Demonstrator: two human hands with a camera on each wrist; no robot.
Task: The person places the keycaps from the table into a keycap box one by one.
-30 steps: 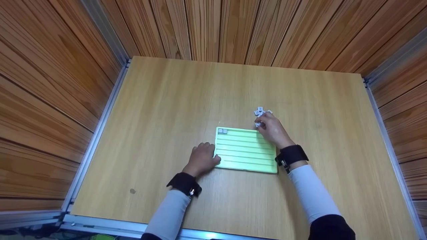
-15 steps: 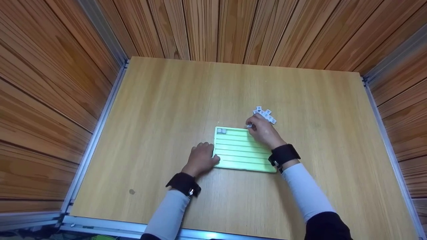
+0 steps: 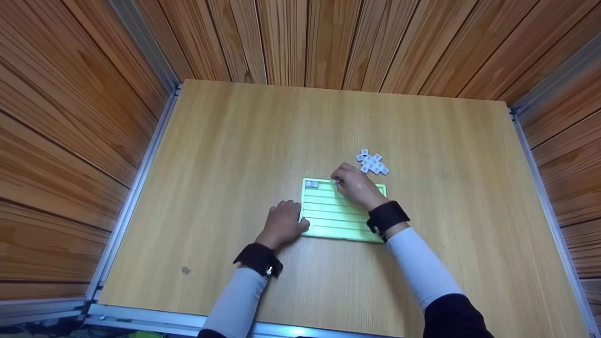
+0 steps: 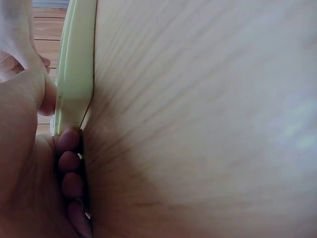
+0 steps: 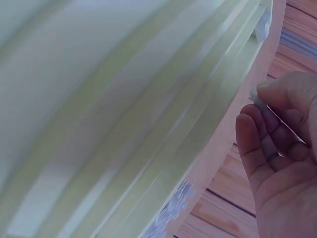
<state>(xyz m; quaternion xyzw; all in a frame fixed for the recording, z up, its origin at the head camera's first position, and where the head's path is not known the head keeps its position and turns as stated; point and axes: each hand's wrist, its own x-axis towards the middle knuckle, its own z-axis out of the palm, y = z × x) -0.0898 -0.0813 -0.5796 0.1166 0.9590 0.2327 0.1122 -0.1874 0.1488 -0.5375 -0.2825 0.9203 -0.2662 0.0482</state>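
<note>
A: Why's the left hand parked on the ridged green tray?

B: Bracing, I'd say. It's on the tray's left edge, so a push from the other hand shouldn't slide it across the wooden tabletop.

A: And the loose white tiles?

B: Clustered on the tabletop just past the tray's far edge, toward its right end. Looks like a short-reach spot for the right hand.

A: Anything in the tray?

B: Two seated tiles, side by side at the left end of the farthest channel. Ridges probably help rows stay straight.

A: Hand state?

B: Right: nearly closed, thumb and finger pinching one small tile, other fingers loosely bent. It's at the far rim, between the seated pair and the cluster. Can't tell if the held tile touches the tray.

B: Left: partly closed, thumb over the left rim, fingers bent, tips beside the tray wall. No tile visible there. Grip force unreadable.
</note>
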